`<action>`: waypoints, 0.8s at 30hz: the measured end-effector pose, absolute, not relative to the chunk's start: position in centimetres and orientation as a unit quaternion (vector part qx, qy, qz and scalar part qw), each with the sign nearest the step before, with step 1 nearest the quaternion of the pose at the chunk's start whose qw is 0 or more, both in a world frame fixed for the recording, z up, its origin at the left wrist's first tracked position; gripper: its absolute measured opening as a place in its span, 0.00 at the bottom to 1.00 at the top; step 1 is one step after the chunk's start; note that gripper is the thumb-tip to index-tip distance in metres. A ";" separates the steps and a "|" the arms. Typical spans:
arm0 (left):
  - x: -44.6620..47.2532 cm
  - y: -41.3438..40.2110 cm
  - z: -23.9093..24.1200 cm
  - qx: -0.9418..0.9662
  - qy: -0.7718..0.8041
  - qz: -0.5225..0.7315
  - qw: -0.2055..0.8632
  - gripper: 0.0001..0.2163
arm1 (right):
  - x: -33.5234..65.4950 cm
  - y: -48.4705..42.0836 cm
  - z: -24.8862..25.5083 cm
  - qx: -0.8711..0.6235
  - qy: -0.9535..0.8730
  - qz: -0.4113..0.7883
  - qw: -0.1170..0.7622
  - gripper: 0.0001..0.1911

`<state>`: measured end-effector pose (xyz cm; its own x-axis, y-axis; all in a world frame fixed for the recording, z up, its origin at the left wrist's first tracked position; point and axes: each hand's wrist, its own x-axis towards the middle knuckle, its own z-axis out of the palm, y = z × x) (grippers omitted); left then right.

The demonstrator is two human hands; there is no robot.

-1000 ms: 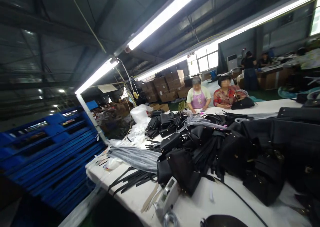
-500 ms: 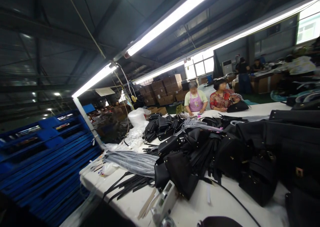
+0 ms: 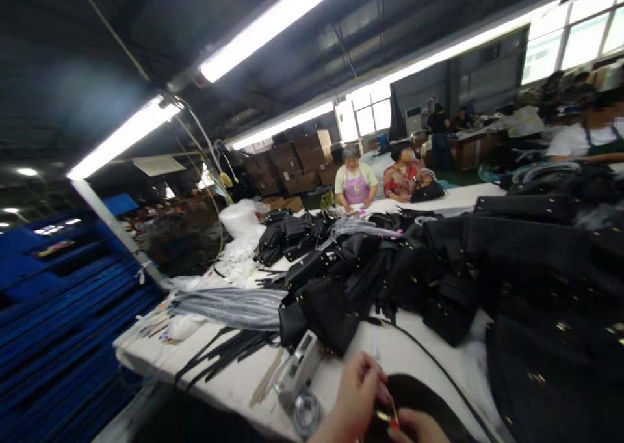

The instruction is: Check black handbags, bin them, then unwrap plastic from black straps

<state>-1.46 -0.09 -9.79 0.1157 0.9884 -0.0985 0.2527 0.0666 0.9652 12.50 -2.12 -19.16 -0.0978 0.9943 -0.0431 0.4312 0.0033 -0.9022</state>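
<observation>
At the near table edge, my left hand [image 3: 358, 391] is closed, its fingers pinched around a thin gold-coloured piece [image 3: 392, 405] with a red spot at its lower end. My right hand [image 3: 422, 427], partly cut off by the frame's bottom, has its thumb against that red end; its other fingers are hidden. Under both hands lies a dark, curved piece [image 3: 433, 397], perhaps part of a bag, with a bit of shiny metal. Left of my hands stands a grey tape dispenser [image 3: 299, 365] with a round metal-looking roll [image 3: 307, 414].
Black bags [image 3: 329, 313] with gold fittings pile up across the white table [image 3: 234, 394]. Black straps [image 3: 229, 352] and plastic-wrapped grey strips [image 3: 229, 306] lie to the left. Blue pallets [image 3: 63, 339] are stacked beside the table. Two people [image 3: 355, 183] sit across it; another [image 3: 580, 137] is at the far right.
Both my hands have come into view at the bottom, over the dark curved piece. The view has turned to the right, so the scene sits further left.
</observation>
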 end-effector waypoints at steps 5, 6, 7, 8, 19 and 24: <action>-4.1 0.2 -6.9 0.421 0.526 0.453 0.584 0.08 | 14.3 -2.9 -18.7 -0.512 -0.635 0.484 0.316 0.11; -4.5 0.5 -7.3 0.405 0.531 0.448 0.595 0.10 | 14.5 -2.8 -18.7 -0.516 -0.631 0.487 0.315 0.11; -4.9 0.5 -7.7 0.393 0.534 0.441 0.604 0.11 | 14.7 -2.6 -18.6 -0.516 -0.625 0.495 0.313 0.11; -5.2 0.4 -8.2 0.385 0.537 0.436 0.611 0.12 | 14.8 -2.5 -18.6 -0.519 -0.618 0.502 0.310 0.11; -5.3 -1.6 -12.0 0.399 0.549 0.389 0.623 0.03 | 15.2 -2.2 -19.0 -0.502 -0.613 0.530 0.302 0.08; -5.5 -1.4 -12.8 0.374 0.569 0.377 0.628 0.03 | 15.2 -2.3 -18.9 -0.512 -0.606 0.532 0.296 0.08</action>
<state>-5.48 -1.45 -12.82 0.0684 0.8991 -0.4323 -0.0484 0.4358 0.8988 15.21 -2.27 -18.88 -0.2999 0.9355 -0.1867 0.3056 -0.0911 -0.9478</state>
